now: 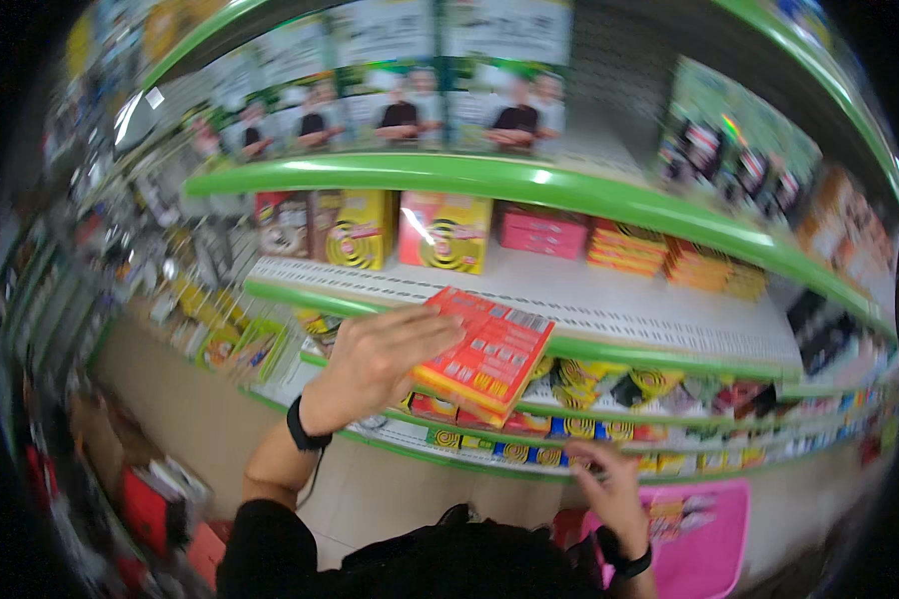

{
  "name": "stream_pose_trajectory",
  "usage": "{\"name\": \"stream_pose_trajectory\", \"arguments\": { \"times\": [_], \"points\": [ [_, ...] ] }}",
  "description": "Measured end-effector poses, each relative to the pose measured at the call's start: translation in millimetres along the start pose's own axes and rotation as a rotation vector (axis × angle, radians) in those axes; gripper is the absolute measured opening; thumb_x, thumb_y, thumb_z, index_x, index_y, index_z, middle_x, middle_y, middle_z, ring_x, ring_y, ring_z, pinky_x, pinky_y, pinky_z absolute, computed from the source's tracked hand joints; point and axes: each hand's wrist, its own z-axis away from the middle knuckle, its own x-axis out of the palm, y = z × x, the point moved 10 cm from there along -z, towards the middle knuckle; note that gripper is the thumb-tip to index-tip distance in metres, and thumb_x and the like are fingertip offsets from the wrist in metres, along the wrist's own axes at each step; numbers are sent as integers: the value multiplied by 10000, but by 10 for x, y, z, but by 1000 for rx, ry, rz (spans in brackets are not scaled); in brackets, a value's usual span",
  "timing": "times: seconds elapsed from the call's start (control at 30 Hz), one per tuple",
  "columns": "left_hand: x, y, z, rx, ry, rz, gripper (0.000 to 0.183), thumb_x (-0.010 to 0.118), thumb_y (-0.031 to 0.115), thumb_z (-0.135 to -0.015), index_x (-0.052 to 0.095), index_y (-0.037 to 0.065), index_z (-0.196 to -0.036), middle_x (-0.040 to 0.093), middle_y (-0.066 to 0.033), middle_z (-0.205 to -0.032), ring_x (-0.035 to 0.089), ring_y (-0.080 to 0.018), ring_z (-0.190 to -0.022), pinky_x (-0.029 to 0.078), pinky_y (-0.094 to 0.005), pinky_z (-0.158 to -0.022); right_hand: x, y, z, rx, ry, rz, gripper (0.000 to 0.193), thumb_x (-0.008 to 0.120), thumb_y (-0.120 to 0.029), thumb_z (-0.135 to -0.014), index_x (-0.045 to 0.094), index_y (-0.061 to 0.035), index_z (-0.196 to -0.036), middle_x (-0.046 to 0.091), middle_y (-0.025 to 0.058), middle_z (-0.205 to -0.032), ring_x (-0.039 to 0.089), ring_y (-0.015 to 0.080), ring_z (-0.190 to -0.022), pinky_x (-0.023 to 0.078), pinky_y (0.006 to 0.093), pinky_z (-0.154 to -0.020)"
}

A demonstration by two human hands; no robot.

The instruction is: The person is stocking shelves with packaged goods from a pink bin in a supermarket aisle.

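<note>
My left hand (385, 361), with a dark band on its wrist, is closed on a flat, square red box (494, 351). Small printed panels and a barcode cover the box's upper face, and its near side looks yellow-orange. It is held tilted, in front of the white shelf's edge; the thumb is hidden. Lower and to the right, my right hand (611, 491) has its fingers apart and holds nothing. A pink plastic basket (734, 524) with a few colourful packs (674, 517) inside is beside and below it.
On the white shelf (609, 304) stand yellow and pink boxes with black spirals (445, 235), a pink box stack (542, 232) and orange-yellow stacks (627, 248). A green-edged shelf (449, 172) juts out above them. Lower shelves carry more boxes. Red goods (153, 507) lie at floor level, left.
</note>
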Motion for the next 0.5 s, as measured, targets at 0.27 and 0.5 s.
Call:
{"name": "stream_pose_trajectory", "arguments": {
  "times": [0.27, 0.5],
  "points": [
    [1213, 1041, -387, 311, -353, 390, 512, 618, -42, -602, 701, 66, -1095, 702, -87, -1123, 670, -284, -1021, 565, -374, -797, -830, 749, 427, 237, 522, -283, 299, 630, -116, -904, 628, 18, -1172, 706, 176, -1002, 684, 221, -890, 540, 339, -778],
    [2806, 1904, -206, 624, -702, 505, 377, 618, 5, -710, 648, 53, -1083, 678, -80, -1106, 628, -262, -1013, 528, -390, -751, -868, 1008, 999, 498, 455, -124, 429, 598, -317, -939, 603, 13, -1214, 656, 236, -1110, 658, 390, -979, 521, 430, -874]
  ]
}}
